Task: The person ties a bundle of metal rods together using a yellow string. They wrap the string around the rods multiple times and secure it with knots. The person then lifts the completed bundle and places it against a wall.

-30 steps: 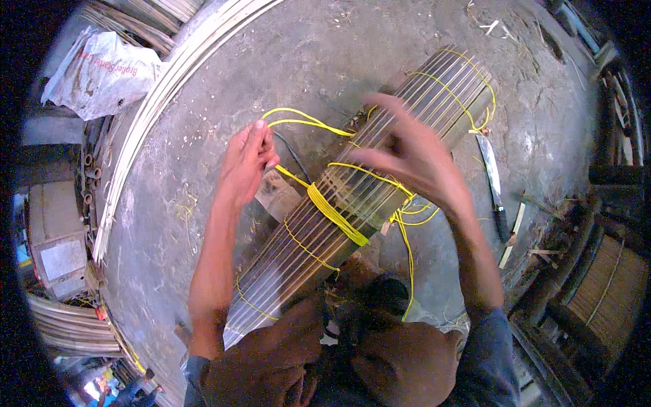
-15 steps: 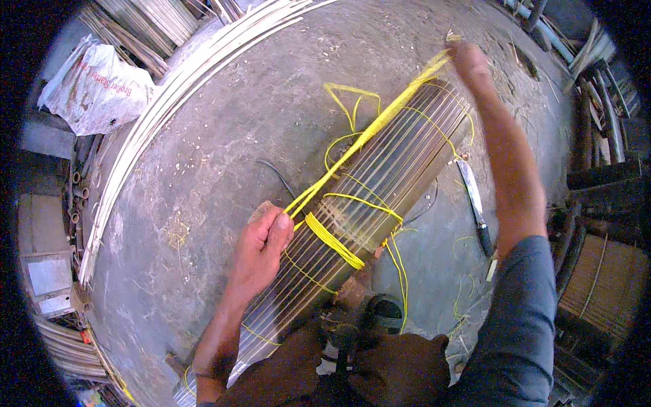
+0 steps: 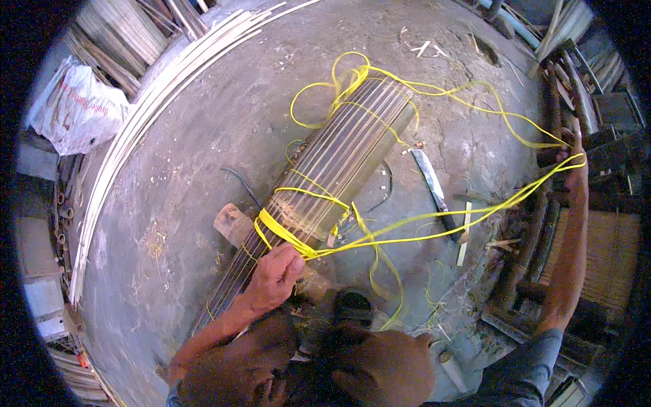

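Observation:
A long, rounded bundle of thin slats (image 3: 352, 149) lies diagonally on the floor in front of me. Yellow cord (image 3: 420, 217) is wound several times round its middle, and thinner yellow ties cross it elsewhere. My left hand (image 3: 277, 275) is closed at the near side of these turns, pinching the cord against the slats. Far out to the right, my right hand (image 3: 575, 166) grips a loop of the same cord, with strands stretched between both hands. Another slack length trails from the right hand to loose coils (image 3: 349, 81) at the bundle's far end.
Right of the bundle lies a knife (image 3: 428, 178) with a dark handle, beside a pale strip (image 3: 464, 234). A wooden block (image 3: 232, 224) sticks out under the bundle. Long pale strips (image 3: 129, 152) curve along the left, near a white sack (image 3: 74, 108). Dark timbers (image 3: 542, 224) line the right.
My right hand has swung from the far end out to the right, drawing the cord across the bundle. My left hand has shifted onto the wound turns. Loose cord has dropped at the far end.

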### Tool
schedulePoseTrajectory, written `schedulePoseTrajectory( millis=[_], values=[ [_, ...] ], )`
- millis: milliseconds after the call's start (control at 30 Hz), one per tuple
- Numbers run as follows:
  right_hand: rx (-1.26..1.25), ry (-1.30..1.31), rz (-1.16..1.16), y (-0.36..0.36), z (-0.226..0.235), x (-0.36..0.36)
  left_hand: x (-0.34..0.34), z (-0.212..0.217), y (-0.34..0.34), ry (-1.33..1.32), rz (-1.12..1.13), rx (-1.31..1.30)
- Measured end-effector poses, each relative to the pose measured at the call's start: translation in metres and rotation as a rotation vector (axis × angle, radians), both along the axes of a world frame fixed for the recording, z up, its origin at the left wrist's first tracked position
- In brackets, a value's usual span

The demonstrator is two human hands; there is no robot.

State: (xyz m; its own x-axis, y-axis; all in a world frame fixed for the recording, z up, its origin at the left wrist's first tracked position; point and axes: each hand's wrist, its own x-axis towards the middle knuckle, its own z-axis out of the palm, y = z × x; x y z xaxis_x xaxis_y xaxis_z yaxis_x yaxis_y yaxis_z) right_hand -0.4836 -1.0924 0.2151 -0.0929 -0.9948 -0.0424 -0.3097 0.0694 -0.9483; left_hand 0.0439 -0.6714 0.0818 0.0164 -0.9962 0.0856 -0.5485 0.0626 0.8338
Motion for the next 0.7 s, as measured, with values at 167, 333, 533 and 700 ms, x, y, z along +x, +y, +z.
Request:
schedulePoseTrajectory(
  millis=[167, 333, 533, 700],
  values=[
    [-0.356, -0.023, 0.040, 0.040, -0.056, 0.079, -0.005, -0.026, 0.013, -0.268, -0.159, -0.129],
    [-0.452, 0.572, 0.351, 0.007, -0.129, 0.214, -0.007, -0.051, 0.009, -0.336, -0.272, -0.206],
    [-0.241, 1.088, 0.671, -0.081, -0.179, 0.419, 0.009, -0.047, 0.026, -0.433, -0.407, -0.050],
    [-0.300, 1.358, 0.988, -0.141, -0.273, 0.468, 0.004, -0.042, 0.011, -0.344, -0.388, -0.105]
  ],
)
